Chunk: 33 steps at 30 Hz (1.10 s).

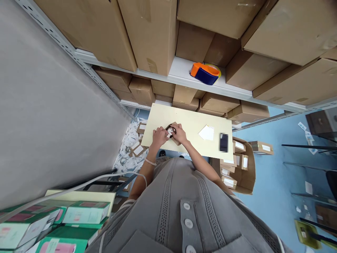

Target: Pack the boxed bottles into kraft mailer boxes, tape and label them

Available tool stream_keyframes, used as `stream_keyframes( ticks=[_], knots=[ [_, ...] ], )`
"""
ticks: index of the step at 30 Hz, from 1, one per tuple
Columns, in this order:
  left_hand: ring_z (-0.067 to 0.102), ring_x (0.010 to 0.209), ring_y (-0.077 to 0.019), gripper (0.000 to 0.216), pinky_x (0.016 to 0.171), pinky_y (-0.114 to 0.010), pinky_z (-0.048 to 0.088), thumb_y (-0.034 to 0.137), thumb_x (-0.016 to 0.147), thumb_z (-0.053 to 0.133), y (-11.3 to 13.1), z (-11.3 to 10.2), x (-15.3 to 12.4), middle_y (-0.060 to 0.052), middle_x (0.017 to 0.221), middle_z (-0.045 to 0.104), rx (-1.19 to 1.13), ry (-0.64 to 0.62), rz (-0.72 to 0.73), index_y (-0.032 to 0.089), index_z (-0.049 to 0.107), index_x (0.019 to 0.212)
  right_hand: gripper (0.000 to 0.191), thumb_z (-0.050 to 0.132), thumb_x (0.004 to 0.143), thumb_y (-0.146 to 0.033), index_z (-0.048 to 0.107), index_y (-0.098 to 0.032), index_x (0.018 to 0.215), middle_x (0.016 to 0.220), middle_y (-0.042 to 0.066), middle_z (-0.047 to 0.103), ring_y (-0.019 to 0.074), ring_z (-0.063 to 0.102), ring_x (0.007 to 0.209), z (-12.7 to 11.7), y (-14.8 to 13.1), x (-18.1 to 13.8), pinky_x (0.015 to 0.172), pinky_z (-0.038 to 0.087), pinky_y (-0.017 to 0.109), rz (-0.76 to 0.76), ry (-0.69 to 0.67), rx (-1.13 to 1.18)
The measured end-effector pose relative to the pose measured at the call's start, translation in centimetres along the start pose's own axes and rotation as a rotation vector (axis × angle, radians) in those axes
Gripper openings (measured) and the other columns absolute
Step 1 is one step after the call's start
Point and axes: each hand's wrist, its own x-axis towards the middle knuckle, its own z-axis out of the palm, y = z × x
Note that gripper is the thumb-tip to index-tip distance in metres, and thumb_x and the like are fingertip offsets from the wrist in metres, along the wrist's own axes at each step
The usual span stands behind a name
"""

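Both my hands meet over a small brown cardboard box (176, 141) lying on the pale yellow table (189, 123). My left hand (159, 135) is closed beside the box, its fingers pinching a small dark round item (171, 131) with a white bit. My right hand (179, 133) is closed over the top of the box and touches the same item. A white paper slip (206, 133) lies flat on the table to the right, with a dark blurred phone-like object (223, 142) beyond it.
Metal shelves packed with big cardboard boxes (150, 31) stand behind the table; an orange-blue tape dispenser (205, 73) sits on one shelf. An open carton of small labelled boxes (240, 165) stands on the blue floor at right. Green boxes (79, 212) are stacked at lower left, scattered paper (126, 147) left of the table.
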Motion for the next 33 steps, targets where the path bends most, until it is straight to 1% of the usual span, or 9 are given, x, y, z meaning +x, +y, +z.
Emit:
stream_keyframes(
  ticks=[6,12,16,20,23,25,29,31,33],
  knots=[
    [0.056,0.106,-0.0318,0.007,0.094,-0.045,0.036,0.021,0.079,0.067,-0.1,0.6,0.5,-0.012,0.102,0.064,0.001,0.049,-0.019,0.019,0.073,0.082,0.049,0.055,0.089,-0.024,0.053,-0.031,0.137,0.129,0.008,0.048,0.0210,0.065,0.096,-0.4,-0.1,-0.1,0.084,0.053,0.033,-0.018,-0.023,-0.024],
    [0.063,0.094,-0.0289,0.012,0.086,-0.040,0.041,0.030,0.078,0.066,-0.1,1.8,1.5,-0.009,0.090,0.070,-0.242,0.076,-0.267,0.022,0.076,0.077,0.046,0.053,0.090,-0.022,0.054,-0.031,0.136,0.130,0.009,0.047,0.0222,0.066,0.093,-0.5,-0.5,-0.1,0.083,0.053,0.035,-0.020,-0.033,-0.066],
    [0.060,0.100,-0.0318,0.014,0.089,-0.043,0.039,0.034,0.076,0.069,0.6,2.8,1.5,-0.010,0.094,0.070,-0.283,0.172,-0.350,0.022,0.076,0.078,0.043,0.052,0.091,-0.021,0.057,-0.031,0.133,0.126,0.008,0.049,0.0225,0.066,0.092,-0.5,-0.6,0.0,0.082,0.053,0.035,-0.010,-0.011,-0.085],
    [0.056,0.105,-0.0325,0.020,0.092,-0.046,0.036,0.038,0.085,0.062,1.8,2.6,1.0,-0.012,0.102,0.064,-0.201,0.228,-0.329,0.022,0.075,0.082,0.041,0.051,0.091,-0.022,0.059,-0.031,0.130,0.125,0.008,0.051,0.0220,0.066,0.091,-0.5,-0.4,0.0,0.081,0.053,0.034,-0.025,0.001,-0.089],
    [0.055,0.107,-0.0334,0.023,0.095,-0.048,0.032,0.033,0.089,0.056,2.5,1.7,0.8,-0.013,0.103,0.061,-0.141,0.207,-0.265,0.020,0.073,0.080,0.041,0.049,0.092,-0.021,0.060,-0.031,0.130,0.124,0.007,0.052,0.0216,0.065,0.091,-0.5,-0.4,-0.1,0.081,0.053,0.033,-0.036,0.002,-0.088],
    [0.056,0.105,-0.0334,0.019,0.095,-0.048,0.031,0.028,0.086,0.059,2.6,1.1,1.0,-0.012,0.100,0.062,-0.119,0.171,-0.238,0.020,0.071,0.074,0.041,0.047,0.092,-0.019,0.060,-0.031,0.129,0.124,0.007,0.052,0.0213,0.065,0.091,-0.4,-0.4,-0.2,0.080,0.053,0.033,-0.036,0.003,-0.084],
    [0.062,0.092,-0.0297,0.009,0.092,-0.047,0.031,0.021,0.075,0.068,2.1,0.3,1.4,-0.009,0.092,0.066,-0.122,0.069,-0.245,0.019,0.067,0.066,0.041,0.047,0.092,-0.018,0.060,-0.032,0.128,0.123,0.007,0.051,0.0217,0.065,0.093,0.1,-0.5,0.0,0.078,0.052,0.032,-0.020,0.000,-0.077],
    [0.063,0.087,-0.0279,0.009,0.092,-0.047,0.031,0.021,0.073,0.069,1.8,0.2,1.7,-0.007,0.089,0.068,-0.129,0.047,-0.238,0.018,0.066,0.065,0.042,0.048,0.092,-0.018,0.060,-0.032,0.129,0.123,0.008,0.051,0.0224,0.065,0.093,0.3,-0.6,0.0,0.079,0.052,0.033,-0.013,0.001,-0.083],
    [0.063,0.084,-0.0265,0.010,0.093,-0.047,0.031,0.020,0.075,0.066,1.8,0.3,1.7,-0.007,0.084,0.070,-0.125,0.055,-0.214,0.019,0.065,0.065,0.042,0.047,0.092,-0.018,0.059,-0.031,0.130,0.124,0.008,0.051,0.0226,0.065,0.093,0.2,-0.6,0.0,0.079,0.052,0.033,-0.005,0.000,-0.097]
  ],
)
